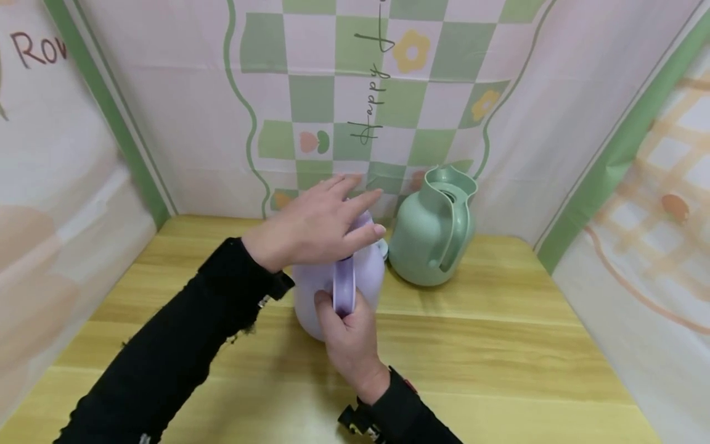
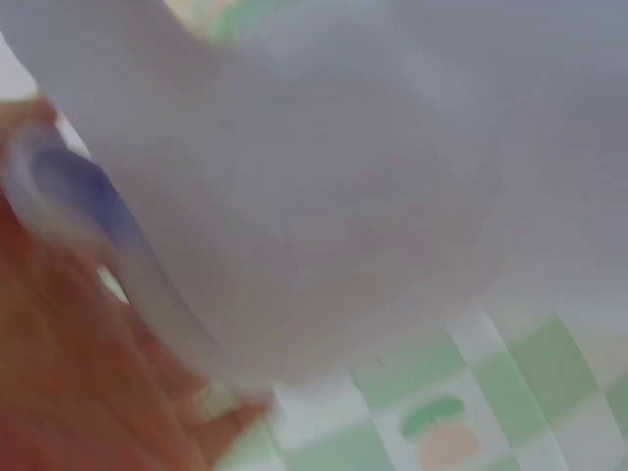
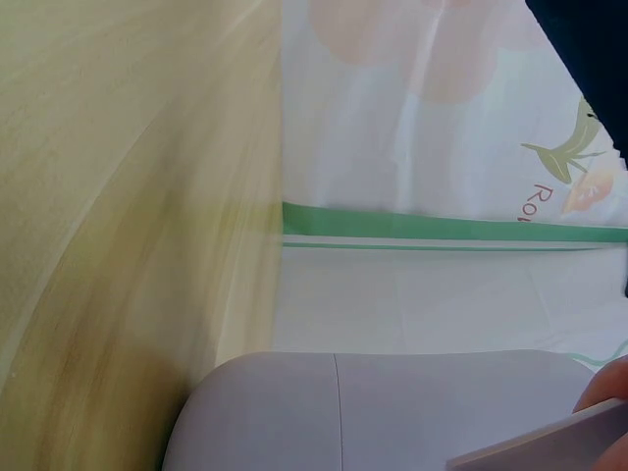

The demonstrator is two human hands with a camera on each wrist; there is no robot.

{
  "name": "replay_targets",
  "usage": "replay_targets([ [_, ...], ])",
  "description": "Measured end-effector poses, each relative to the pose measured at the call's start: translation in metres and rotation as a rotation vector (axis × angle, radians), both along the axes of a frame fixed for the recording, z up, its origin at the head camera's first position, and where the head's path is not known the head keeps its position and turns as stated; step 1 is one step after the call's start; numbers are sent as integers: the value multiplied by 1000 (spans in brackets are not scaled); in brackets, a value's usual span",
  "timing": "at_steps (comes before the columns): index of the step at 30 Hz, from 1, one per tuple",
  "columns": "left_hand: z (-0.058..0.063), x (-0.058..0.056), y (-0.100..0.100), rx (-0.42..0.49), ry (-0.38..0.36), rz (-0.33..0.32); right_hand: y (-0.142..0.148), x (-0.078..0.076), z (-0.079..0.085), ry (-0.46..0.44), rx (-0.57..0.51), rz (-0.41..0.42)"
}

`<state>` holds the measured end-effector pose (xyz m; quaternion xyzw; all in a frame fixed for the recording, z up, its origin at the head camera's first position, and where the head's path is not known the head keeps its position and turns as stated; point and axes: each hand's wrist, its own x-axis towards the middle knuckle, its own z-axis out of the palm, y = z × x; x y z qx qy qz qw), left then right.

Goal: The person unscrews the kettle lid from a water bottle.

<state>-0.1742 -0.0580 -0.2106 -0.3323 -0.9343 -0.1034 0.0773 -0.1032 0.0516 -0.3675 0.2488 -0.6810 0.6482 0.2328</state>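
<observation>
A lilac thermos jug [image 1: 310, 296] stands on the wooden table, its handle [image 1: 344, 283] facing me. My right hand [image 1: 355, 342] grips this handle low down, thumb on its left side. Over the jug's top lies my left hand [image 1: 318, 222], palm down with fingers stretched out, hiding the mouth. The left wrist view has the jug's pale body [image 2: 343, 196] up close and blurred, with the left hand [image 2: 78, 353] along its rim. In the right wrist view the jug's side [image 3: 275, 412] fills the bottom, and fingertips [image 3: 610, 385] show at the handle.
A green thermos jug [image 1: 429, 237] stands upright at the back right, its top uncovered. Between the two jugs a small pale round piece [image 1: 383, 248] peeks out. Printed cloth [image 1: 183, 123] hangs behind the wooden table [image 1: 488, 364] and along both sides.
</observation>
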Motion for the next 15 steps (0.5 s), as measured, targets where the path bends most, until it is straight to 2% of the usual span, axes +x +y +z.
replay_targets([
  [3,-3,-11,-11,60,-50,-143,-1,1,0,-37,-6,-8],
  [6,-11,-19,-17,68,-55,-220,-1,3,0,-69,-12,-10],
  [10,-19,-22,-17,65,-8,-246,-1,3,1,-78,-13,-5],
  [15,-23,-19,-13,98,35,-208,-1,1,1,-58,-13,-21],
])
